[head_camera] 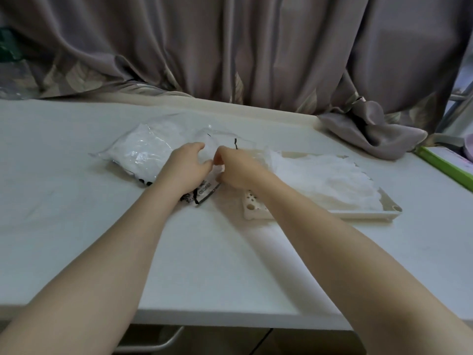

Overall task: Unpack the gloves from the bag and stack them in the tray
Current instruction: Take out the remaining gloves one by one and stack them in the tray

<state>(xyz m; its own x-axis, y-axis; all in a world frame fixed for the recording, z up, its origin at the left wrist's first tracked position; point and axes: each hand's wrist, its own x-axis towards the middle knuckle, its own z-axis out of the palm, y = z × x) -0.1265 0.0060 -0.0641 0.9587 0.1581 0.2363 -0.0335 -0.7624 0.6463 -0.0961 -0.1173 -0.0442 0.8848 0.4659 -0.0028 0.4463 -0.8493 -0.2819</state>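
Both hands, left [188, 170] and right [236, 169], pinched the bag [153, 149] mouth; next, seemingly, pulling gloves [325, 180] toward the tray [358, 213].

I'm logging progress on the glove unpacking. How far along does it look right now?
Partly done. A layer of white gloves already lies in the tray. In hand: the left hand and right hand both pinch the clear plastic at the bag's open end. Left: the bag still bulges with white gloves to move across.
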